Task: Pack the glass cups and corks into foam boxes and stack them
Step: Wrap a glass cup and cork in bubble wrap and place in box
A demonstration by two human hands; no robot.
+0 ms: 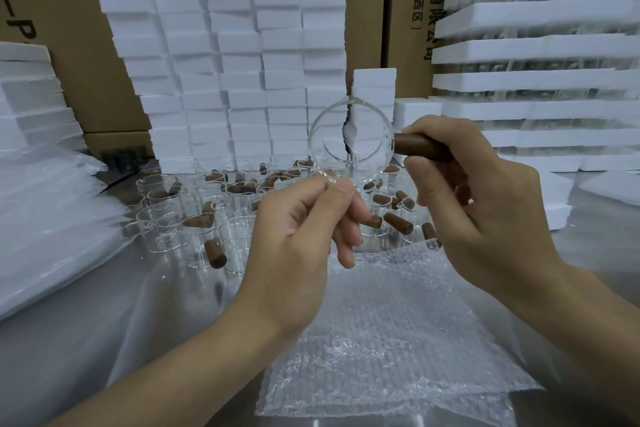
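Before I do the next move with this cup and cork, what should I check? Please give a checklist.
1. The left hand pinches the glass cup by its edge: ok.
2. The right hand grips the cork: ok.
3. The cork seated against the cup: cannot tell.
4. The bubble wrap lies below the hands: ok.
5. Open box ready nearby: cannot tell; the foam boxes stand stacked behind.

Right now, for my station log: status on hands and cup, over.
Status: left grip pinches glass cup by its lower edge, held up; right grip holds brown cork at cup's right side. Nothing blocking; bubble wrap lies below.
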